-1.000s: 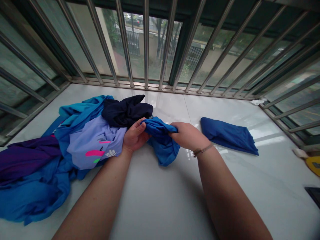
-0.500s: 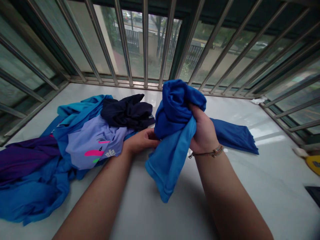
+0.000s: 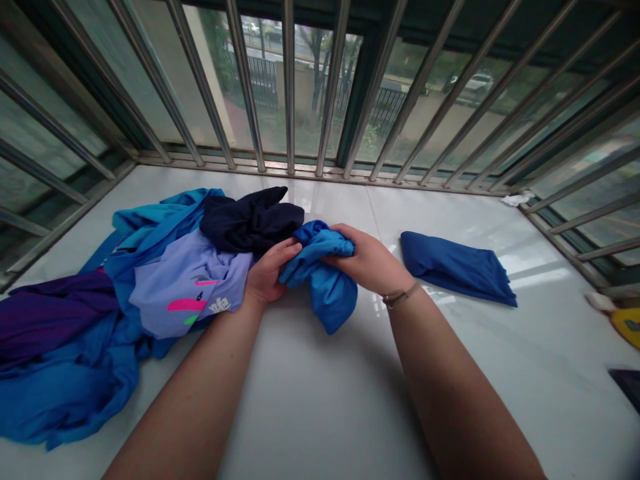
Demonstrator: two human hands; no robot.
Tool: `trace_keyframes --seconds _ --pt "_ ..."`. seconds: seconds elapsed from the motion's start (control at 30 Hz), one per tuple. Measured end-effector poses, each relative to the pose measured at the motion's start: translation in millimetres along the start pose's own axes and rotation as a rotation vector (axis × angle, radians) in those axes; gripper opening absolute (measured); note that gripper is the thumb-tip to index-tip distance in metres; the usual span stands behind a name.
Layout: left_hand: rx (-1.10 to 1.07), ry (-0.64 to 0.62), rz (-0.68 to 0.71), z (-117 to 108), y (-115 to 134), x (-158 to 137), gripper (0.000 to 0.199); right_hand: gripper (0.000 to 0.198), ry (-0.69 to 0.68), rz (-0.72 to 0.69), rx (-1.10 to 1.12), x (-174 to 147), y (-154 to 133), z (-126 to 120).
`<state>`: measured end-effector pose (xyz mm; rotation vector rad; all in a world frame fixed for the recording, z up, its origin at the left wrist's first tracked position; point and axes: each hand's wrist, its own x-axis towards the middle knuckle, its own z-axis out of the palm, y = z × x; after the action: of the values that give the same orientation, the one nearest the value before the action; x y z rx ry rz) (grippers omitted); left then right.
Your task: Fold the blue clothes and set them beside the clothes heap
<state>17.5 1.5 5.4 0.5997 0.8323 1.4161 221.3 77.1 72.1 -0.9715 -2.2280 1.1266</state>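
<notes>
A crumpled bright blue garment [image 3: 325, 280] lies bunched on the white marble ledge [image 3: 325, 400] between my hands. My right hand [image 3: 370, 261] grips its top from the right. My left hand [image 3: 270, 273] holds its left end, fingers curled into the cloth. Just left of my left hand is a pile of clothes [image 3: 125, 300]: a lilac shirt with pink marks [image 3: 190, 283], a dark navy piece [image 3: 250, 220], teal, blue and purple fabric. A folded blue garment [image 3: 455, 267] lies to the right of my right hand, apart from it.
Metal window bars [image 3: 290, 87] close off the ledge at the back and on both sides. A yellow object [image 3: 627, 325] and a dark flat object [image 3: 627, 385] sit at the right edge. A small white scrap [image 3: 515, 199] lies in the far right corner.
My right hand lifted the bright blue garment high half a second ago, then brought it back down onto the ledge. My left hand closed onto its left end again.
</notes>
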Motion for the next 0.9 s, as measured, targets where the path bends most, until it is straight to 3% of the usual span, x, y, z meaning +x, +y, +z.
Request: trace_keyframes --seconds 0.07,0.13,0.2,0.27,0.33,0.43,0.53,0.63,0.77,0.9 --pt "-0.037 -0.008 0.015 2 1 3 0.039 0.037 0.190 0.104 0.163 7 10 -2" --pt "-0.028 -0.026 -0.004 2 0 4 0.035 0.050 0.394 0.179 0.350 12 16 -2" --pt "0.048 -0.145 -0.114 1 -2 2 0.029 0.066 0.505 0.161 0.464 14 16 1" --pt "0.159 -0.371 -0.247 1 -4 -2 0.023 0.077 0.466 0.089 0.462 11 7 3" --pt "0.239 -0.574 -0.298 -1 -7 -6 0.021 0.087 0.288 0.020 0.389 3 -7 5" --pt "0.250 -0.625 -0.255 -3 -9 -8 0.027 0.088 0.013 -0.059 0.287 -6 -23 7" --pt "0.172 -0.511 -0.199 -4 -9 -5 0.034 0.062 0.027 -0.075 0.136 -4 -12 12" --pt "0.130 -0.278 -0.033 -1 -10 3 0.036 0.049 0.134 -0.004 -0.251 5 19 19" --pt "0.197 0.149 0.225 0 -14 17 0.038 0.064 0.048 0.211 -0.651 10 54 30" --pt "0.217 0.371 0.398 -7 -17 28 0.044 0.071 -0.026 0.301 -0.715 8 60 34"
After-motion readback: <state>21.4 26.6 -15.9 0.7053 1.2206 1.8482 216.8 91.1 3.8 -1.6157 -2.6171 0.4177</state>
